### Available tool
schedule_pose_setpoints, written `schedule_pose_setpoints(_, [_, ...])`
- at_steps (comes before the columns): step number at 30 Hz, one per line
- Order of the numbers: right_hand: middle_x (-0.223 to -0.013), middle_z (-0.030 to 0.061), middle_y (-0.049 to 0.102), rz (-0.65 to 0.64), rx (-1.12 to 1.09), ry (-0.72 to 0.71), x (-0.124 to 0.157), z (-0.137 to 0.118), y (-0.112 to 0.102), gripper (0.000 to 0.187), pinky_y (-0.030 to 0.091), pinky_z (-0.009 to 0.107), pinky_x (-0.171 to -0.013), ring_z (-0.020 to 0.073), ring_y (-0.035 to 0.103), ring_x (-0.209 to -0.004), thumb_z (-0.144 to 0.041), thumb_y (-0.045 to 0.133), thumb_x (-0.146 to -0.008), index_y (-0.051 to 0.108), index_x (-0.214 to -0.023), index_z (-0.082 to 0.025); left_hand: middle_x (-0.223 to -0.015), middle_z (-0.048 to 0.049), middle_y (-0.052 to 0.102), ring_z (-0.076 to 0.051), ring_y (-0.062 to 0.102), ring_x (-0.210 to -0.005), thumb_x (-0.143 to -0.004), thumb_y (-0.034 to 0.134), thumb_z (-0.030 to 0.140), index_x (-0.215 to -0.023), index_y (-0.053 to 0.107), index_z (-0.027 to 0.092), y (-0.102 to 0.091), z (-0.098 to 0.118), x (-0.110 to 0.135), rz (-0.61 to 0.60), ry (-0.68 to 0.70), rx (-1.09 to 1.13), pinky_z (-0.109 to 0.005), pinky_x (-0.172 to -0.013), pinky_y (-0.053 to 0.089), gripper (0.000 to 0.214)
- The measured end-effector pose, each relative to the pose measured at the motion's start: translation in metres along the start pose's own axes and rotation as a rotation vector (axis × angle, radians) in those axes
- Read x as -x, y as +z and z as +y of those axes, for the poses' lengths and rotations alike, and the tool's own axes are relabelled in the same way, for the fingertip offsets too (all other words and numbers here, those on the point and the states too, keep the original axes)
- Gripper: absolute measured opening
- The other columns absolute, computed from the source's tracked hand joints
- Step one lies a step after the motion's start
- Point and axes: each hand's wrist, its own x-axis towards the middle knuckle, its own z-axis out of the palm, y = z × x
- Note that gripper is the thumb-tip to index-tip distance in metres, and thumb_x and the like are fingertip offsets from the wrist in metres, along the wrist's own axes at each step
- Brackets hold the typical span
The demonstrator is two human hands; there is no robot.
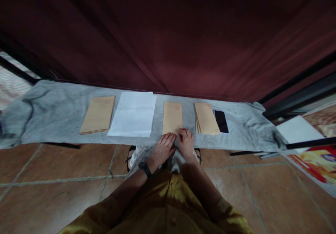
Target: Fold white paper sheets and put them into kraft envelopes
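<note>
A single brown envelope lies lengthwise in the middle of a grey cloth-covered bench. My left hand rests flat at the envelope's near edge with the fingers stretched out; a black band is on that wrist. Beside it, my right hand has its fingers curled down onto the envelope's near right corner. Whether it pinches the flap is not clear. A stack of brown envelopes sits just right of my right hand.
A sheet of white paper and another brown envelope stack lie to the left. A black phone lies right of the stack. Dark red curtain behind. Tiled floor below, with white paper and a colourful poster at right.
</note>
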Motion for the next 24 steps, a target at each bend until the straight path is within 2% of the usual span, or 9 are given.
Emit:
schedule_pose_setpoints(3, [-0.131, 0.0126, 0.064, -0.026, -0.043, -0.088, 0.008, -0.006, -0.003, 0.034, 0.039, 0.046, -0.110, 0.0237, 0.055, -0.125, -0.025, 0.038, -0.104, 0.063, -0.126, -0.018, -0.152, -0.0161, 0.051, -0.027, 0.041, -0.146, -0.096, 0.047, 0.026, -0.150, 0.040, 0.012, 0.002, -0.001, 0.000, -0.005, 0.009, -0.015, -0.047, -0.122, 0.031, 0.056])
schedule_pose_setpoints(6, [-0.143, 0.0112, 0.059, -0.131, -0.071, -0.191, 0.020, -0.017, -0.001, 0.043, 0.035, 0.045, -0.119, 0.0212, 0.049, -0.136, -0.028, 0.031, -0.107, 0.056, -0.140, -0.018, -0.152, -0.0184, 0.051, -0.027, 0.039, -0.148, -0.092, 0.041, 0.014, -0.147, 0.045, 0.008, 0.007, -0.002, 0.001, -0.019, 0.002, -0.042, -0.047, -0.122, 0.032, 0.055])
schedule_pose_setpoints(10, [-0.152, 0.0100, 0.052, -0.186, -0.038, -0.178, 0.034, -0.028, 0.006, 0.050, 0.033, 0.047, -0.122, 0.0211, 0.042, -0.145, -0.033, 0.028, -0.108, 0.043, -0.153, -0.019, -0.154, -0.0184, 0.049, -0.025, 0.037, -0.149, -0.086, 0.037, 0.007, -0.149, 0.045, 0.007, 0.010, -0.005, 0.004, -0.026, -0.018, -0.043, -0.047, -0.122, 0.034, 0.063])
schedule_pose_setpoints(15, [-0.158, 0.0115, 0.045, -0.223, 0.024, -0.196, 0.038, -0.026, 0.008, 0.053, 0.029, 0.048, -0.123, 0.0217, 0.037, -0.149, -0.036, 0.027, -0.109, 0.037, -0.157, -0.016, -0.153, -0.0185, 0.050, -0.023, 0.039, -0.148, -0.087, 0.033, 0.005, -0.149, 0.044, 0.005, 0.009, -0.005, 0.006, 0.003, -0.023, -0.005, -0.044, -0.121, 0.036, 0.063])
schedule_pose_setpoints(24, [-0.154, 0.0123, 0.049, -0.200, 0.079, -0.154, 0.040, -0.023, 0.003, 0.051, 0.027, 0.050, -0.124, 0.0238, 0.038, -0.148, -0.037, 0.031, -0.108, 0.043, -0.154, -0.016, -0.157, -0.0179, 0.045, -0.023, 0.035, -0.150, -0.089, 0.037, 0.008, -0.154, 0.036, 0.009, 0.002, -0.006, 0.009, 0.023, -0.029, 0.011, -0.046, -0.123, 0.034, 0.065])
